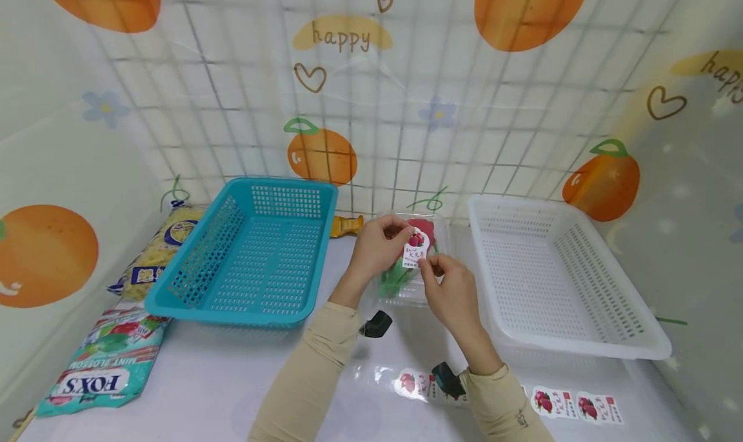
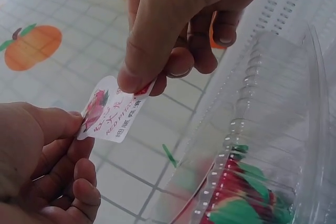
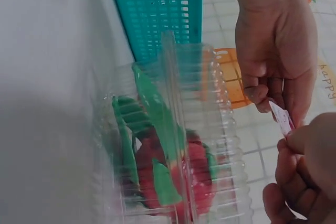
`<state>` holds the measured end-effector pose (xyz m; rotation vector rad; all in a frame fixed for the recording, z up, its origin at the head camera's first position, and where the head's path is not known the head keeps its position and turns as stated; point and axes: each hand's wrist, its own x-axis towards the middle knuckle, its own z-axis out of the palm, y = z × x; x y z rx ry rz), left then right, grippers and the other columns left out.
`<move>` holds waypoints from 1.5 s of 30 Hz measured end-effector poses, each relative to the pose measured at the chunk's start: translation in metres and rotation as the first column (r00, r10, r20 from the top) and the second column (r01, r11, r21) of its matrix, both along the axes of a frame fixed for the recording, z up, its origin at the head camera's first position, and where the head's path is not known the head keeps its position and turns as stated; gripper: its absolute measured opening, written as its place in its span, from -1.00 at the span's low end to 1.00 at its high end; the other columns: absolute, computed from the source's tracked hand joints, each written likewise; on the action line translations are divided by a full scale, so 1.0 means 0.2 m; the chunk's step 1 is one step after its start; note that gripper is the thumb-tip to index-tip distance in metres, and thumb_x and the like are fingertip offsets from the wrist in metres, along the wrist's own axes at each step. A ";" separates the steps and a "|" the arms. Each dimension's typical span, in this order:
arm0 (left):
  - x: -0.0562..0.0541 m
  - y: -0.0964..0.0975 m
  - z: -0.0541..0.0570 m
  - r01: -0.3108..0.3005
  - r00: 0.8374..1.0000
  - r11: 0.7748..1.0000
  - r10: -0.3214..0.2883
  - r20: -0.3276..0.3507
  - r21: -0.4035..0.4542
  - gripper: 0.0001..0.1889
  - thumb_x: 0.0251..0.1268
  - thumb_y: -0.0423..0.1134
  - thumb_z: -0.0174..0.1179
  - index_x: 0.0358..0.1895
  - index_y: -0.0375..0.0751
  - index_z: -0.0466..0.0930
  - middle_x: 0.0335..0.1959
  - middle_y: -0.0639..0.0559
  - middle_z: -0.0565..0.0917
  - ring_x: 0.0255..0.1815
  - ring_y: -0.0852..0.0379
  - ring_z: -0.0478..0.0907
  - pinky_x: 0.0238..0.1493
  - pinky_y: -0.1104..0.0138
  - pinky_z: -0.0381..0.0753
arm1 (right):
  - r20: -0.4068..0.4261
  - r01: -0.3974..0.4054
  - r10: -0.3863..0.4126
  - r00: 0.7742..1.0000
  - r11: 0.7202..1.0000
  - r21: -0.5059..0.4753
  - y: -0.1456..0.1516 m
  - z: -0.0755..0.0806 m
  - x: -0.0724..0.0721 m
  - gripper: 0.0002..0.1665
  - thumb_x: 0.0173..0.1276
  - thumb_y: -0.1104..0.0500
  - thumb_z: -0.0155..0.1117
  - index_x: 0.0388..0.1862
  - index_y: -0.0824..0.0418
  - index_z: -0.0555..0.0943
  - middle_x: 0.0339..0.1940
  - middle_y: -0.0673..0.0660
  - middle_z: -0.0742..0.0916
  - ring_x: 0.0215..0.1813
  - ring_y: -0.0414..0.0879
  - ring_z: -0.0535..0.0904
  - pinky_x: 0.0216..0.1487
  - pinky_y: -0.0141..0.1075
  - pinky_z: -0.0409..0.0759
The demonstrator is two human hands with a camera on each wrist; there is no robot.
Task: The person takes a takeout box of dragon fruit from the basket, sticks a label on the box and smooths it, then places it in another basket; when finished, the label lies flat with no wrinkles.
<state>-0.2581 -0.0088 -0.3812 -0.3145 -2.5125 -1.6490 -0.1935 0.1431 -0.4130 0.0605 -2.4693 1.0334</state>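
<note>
Beige sleeve (image 1: 502, 403) half-hid stickers (image 1: 554, 402) while left hand (image 1: 376, 245) and right hand (image 1: 453, 293) pinched a label (image 1: 415, 251), long axis upright-ish in head view, fruit end up.

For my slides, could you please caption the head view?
Left hand and right hand pinch a white fruit-printed label near a clear, rectangular plastic box.

A: Containers?
B: Three: one turquoise perforated plastic basket (image 1: 244, 316), one white perforated plastic basket (image 1: 534, 268), one clear rectangular plastic box (image 1: 415, 292).
A: Bags?
B: Two: one yellow-and-blue plastic bag (image 1: 165, 239), one teal-and-red plastic bag (image 1: 110, 364).
A: White fruit-printed labels (image 1: 415, 251)?
B: Five minimum (beige fabric sleeve (image 1: 507, 406) covers some).
</note>
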 end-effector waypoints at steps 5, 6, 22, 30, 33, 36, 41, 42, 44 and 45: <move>-0.04 -0.01 -0.01 -0.007 1.000 1.000 0.007 0.002 -0.019 -0.79 0.41 -0.06 0.31 -0.11 -0.10 0.75 -0.28 0.01 0.70 -0.23 0.07 0.55 -0.27 0.38 0.56 | 0.023 -0.015 0.014 1.000 1.000 0.017 -0.01 0.01 -0.02 -0.78 0.44 0.11 0.33 -0.31 0.25 0.73 -0.38 0.18 0.76 -0.21 0.10 0.62 -0.14 -0.10 0.51; -0.04 -0.01 -0.01 -0.009 1.000 1.000 0.009 0.002 -0.024 -0.79 0.41 -0.05 0.31 -0.11 -0.09 0.76 -0.28 0.01 0.70 -0.23 0.06 0.55 -0.27 0.38 0.56 | 0.028 -0.016 0.016 1.000 1.000 0.022 -0.01 0.01 -0.03 -0.78 0.44 0.11 0.32 -0.30 0.25 0.73 -0.37 0.18 0.77 -0.20 0.10 0.62 -0.12 -0.09 0.52; -0.12 0.00 -0.04 -0.048 0.999 0.998 0.048 -0.005 -0.043 -0.79 0.40 -0.06 0.32 -0.15 -0.12 0.77 -0.31 -0.02 0.71 -0.28 0.06 0.51 -0.33 0.40 0.50 | 0.143 0.053 -0.072 0.987 0.990 0.134 -0.05 0.05 -0.10 -0.69 0.48 0.04 0.23 -0.35 0.21 0.72 -0.50 0.12 0.75 -0.22 0.15 0.62 -0.05 0.08 0.41; -0.17 0.03 -0.09 -0.085 0.996 0.994 0.085 -0.010 -0.065 -0.81 0.36 -0.06 0.36 -0.16 -0.08 0.81 -0.29 0.01 0.74 -0.29 0.09 0.51 -0.39 0.43 0.47 | 0.158 0.081 -0.112 0.981 0.978 0.190 -0.04 0.03 -0.13 -0.66 0.46 0.03 0.22 -0.46 0.17 0.70 -0.57 0.08 0.71 -0.25 0.18 0.63 -0.08 0.13 0.42; -0.19 0.04 -0.11 -0.093 0.995 0.992 0.091 -0.032 -0.082 -0.83 0.35 -0.09 0.37 -0.17 -0.08 0.81 -0.30 0.01 0.75 -0.29 0.09 0.51 -0.39 0.43 0.46 | 0.148 0.087 -0.117 0.982 0.977 0.195 -0.03 0.03 -0.14 -0.65 0.45 0.03 0.22 -0.51 0.16 0.67 -0.59 0.09 0.70 -0.26 0.19 0.63 -0.11 0.13 0.42; -0.20 0.05 -0.13 -0.098 0.995 0.991 0.094 -0.043 -0.096 -0.84 0.35 -0.10 0.38 -0.18 -0.08 0.81 -0.30 0.02 0.74 -0.31 0.11 0.51 -0.39 0.43 0.45 | 0.149 0.090 -0.120 0.981 0.976 0.198 -0.03 0.01 -0.15 -0.65 0.44 0.04 0.22 -0.54 0.15 0.65 -0.60 0.09 0.70 -0.26 0.20 0.62 -0.12 0.12 0.41; -0.21 0.06 -0.16 -0.108 0.993 0.989 0.104 -0.050 -0.103 -0.85 0.33 -0.12 0.39 -0.19 -0.10 0.82 -0.32 0.01 0.75 -0.33 0.11 0.51 -0.38 0.41 0.46 | 0.163 0.094 -0.132 0.978 0.970 0.224 -0.02 0.00 -0.16 -0.64 0.43 0.04 0.23 -0.57 0.14 0.63 -0.60 0.09 0.69 -0.27 0.20 0.62 -0.15 0.10 0.41; -0.21 0.07 -0.16 -0.110 0.993 0.988 0.105 -0.055 -0.108 -0.85 0.34 -0.12 0.39 -0.19 -0.10 0.82 -0.32 0.02 0.75 -0.33 0.11 0.52 -0.37 0.42 0.47 | 0.165 0.094 -0.134 0.977 0.969 0.230 -0.02 0.00 -0.16 -0.64 0.43 0.04 0.24 -0.57 0.14 0.63 -0.61 0.09 0.69 -0.28 0.19 0.62 -0.15 0.09 0.42; -0.21 0.07 -0.17 -0.116 0.992 0.986 0.109 -0.063 -0.121 -0.84 0.34 -0.11 0.39 -0.18 -0.11 0.82 -0.30 0.02 0.75 -0.32 0.11 0.52 -0.36 0.42 0.47 | 0.164 0.094 -0.137 0.977 0.965 0.246 -0.02 -0.01 -0.16 -0.63 0.43 0.04 0.24 -0.59 0.14 0.62 -0.61 0.09 0.69 -0.29 0.20 0.63 -0.17 0.09 0.42; -0.21 0.08 -0.18 -0.119 0.992 0.985 0.112 -0.066 -0.127 -0.84 0.34 -0.11 0.39 -0.18 -0.11 0.82 -0.30 0.02 0.76 -0.32 0.11 0.52 -0.35 0.42 0.48 | 0.162 0.094 -0.138 0.977 0.962 0.255 -0.02 -0.01 -0.16 -0.62 0.43 0.04 0.24 -0.59 0.14 0.61 -0.61 0.10 0.68 -0.30 0.20 0.63 -0.18 0.09 0.42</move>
